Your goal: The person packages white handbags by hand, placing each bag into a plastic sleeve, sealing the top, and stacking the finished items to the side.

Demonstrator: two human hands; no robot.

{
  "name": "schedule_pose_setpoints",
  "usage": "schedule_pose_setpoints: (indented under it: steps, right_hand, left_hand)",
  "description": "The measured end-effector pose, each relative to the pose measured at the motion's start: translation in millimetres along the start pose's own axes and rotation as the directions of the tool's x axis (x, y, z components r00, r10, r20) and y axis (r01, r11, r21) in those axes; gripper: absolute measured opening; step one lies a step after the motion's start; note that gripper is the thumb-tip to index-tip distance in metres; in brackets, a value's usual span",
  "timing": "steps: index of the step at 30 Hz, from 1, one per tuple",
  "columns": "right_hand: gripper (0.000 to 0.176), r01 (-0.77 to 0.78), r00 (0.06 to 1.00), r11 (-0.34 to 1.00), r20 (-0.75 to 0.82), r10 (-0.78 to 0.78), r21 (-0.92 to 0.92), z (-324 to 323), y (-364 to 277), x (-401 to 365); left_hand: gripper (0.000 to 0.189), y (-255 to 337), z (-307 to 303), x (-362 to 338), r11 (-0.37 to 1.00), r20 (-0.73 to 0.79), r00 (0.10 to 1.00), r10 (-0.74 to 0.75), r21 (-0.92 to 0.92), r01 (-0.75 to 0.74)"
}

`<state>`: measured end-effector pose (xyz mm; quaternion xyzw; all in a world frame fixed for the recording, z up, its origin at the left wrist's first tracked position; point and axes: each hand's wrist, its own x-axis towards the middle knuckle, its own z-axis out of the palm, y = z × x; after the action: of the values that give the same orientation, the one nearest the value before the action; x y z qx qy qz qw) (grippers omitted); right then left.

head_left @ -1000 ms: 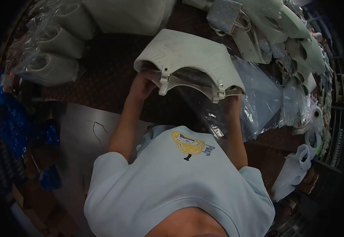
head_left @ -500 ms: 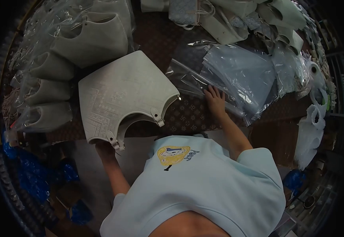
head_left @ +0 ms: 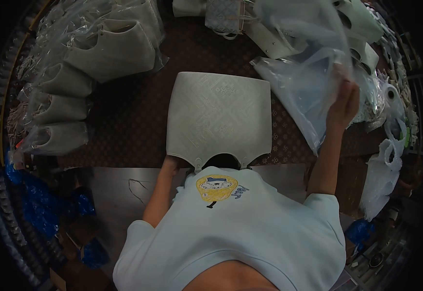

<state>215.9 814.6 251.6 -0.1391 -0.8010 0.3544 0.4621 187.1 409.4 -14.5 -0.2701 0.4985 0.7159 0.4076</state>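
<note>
A pale embossed bag (head_left: 221,114) lies on the brown patterned table cover, its curved opening towards my body. My left hand (head_left: 171,164) is at the bag's lower left corner, with its fingers hidden beneath or inside the bag. On the right, my raised right hand (head_left: 343,97) is closed on a clear plastic bag (head_left: 303,19), which is lifted and blurred by motion. Under it, more clear plastic bags (head_left: 294,87) lie flat on the cover.
Several pale bags in plastic (head_left: 119,53) stand along the left side. A patterned light bag (head_left: 225,17) and other pale bags (head_left: 359,22) are at the back. Crumpled white plastic (head_left: 380,179) hangs at the right, and blue plastic (head_left: 39,208) lies low left.
The pale bag has moved right and turned squarely in front of my body, with my left hand following. My right hand has risen to the right, lifting a plastic bag off the pile.
</note>
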Motion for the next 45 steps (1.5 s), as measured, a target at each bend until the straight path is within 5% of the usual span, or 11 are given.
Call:
schedule_pose_setpoints:
  steps: [2, 5, 8, 12, 15, 23, 30, 35, 37, 40, 45]
  right_hand:
    - [0.014, 0.412, 0.86, 0.909, 0.301, -0.413, 0.07, 21, -15, -3]
    - [0.01, 0.451, 0.531, 0.853, 0.689, -0.494, 0.264, 61, -38, -44]
    - [0.01, 0.435, 0.397, 0.849, 0.783, -0.479, 0.299, 77, -9, -99]
    - [0.008, 0.483, 0.406, 0.872, 0.86, -0.309, 0.085, 75, 31, -134]
    - [0.007, 0.45, 0.421, 0.889, 0.897, -0.135, -0.078, 58, 35, -142]
    - [0.01, 0.271, 0.687, 0.882, 0.719, 0.104, -0.386, 24, 31, -216]
    - [0.015, 0.117, 0.724, 0.891, 0.652, 0.225, -0.438, 15, 23, -243]
    - [0.019, 0.125, 0.727, 0.908, 0.66, 0.192, -0.401, 32, 18, -235]
    - [0.02, 0.12, 0.726, 0.916, 0.663, 0.181, -0.382, 38, 17, -232]
    - [0.021, 0.097, 0.773, 0.933, 0.617, 0.148, -0.346, 48, 17, -229]
    - [0.036, 0.109, 0.799, 0.887, 0.57, 0.19, -0.448, 33, 22, -213]
  left_hand:
    - [0.05, 7, -14, 8, 0.865, -0.015, 0.999, 0.051, 0.501, -0.037]
    - [0.048, 49, -22, -25, 0.649, 0.027, 0.961, 0.276, 0.732, -0.207]
    - [0.037, 102, -13, -63, 0.439, -0.155, 0.446, 0.882, 0.616, -0.654]
    - [0.041, 139, 82, -112, -0.089, 0.189, 0.072, 0.979, 0.721, -0.688]
    - [0.05, 136, 138, -94, -0.259, 0.334, 0.061, 0.941, 0.823, -0.506]
    - [0.071, 100, 186, -24, -0.575, 0.494, 0.717, 0.492, 0.803, -0.159]
    - [0.059, 140, 198, 47, -0.406, 0.457, 0.605, 0.653, 0.885, -0.23]
    - [0.018, 197, 234, 71, -0.745, 0.624, 0.743, 0.241, 0.61, -0.27]
    - [0.016, 197, 247, 67, -0.788, 0.756, 0.551, 0.354, 0.558, -0.26]
    - [0.028, 192, 278, 51, -0.852, 0.83, -0.256, 0.496, 0.409, -0.326]
    - [0.059, 141, 254, 7, -0.772, 0.826, 0.086, 0.558, 0.554, -0.312]
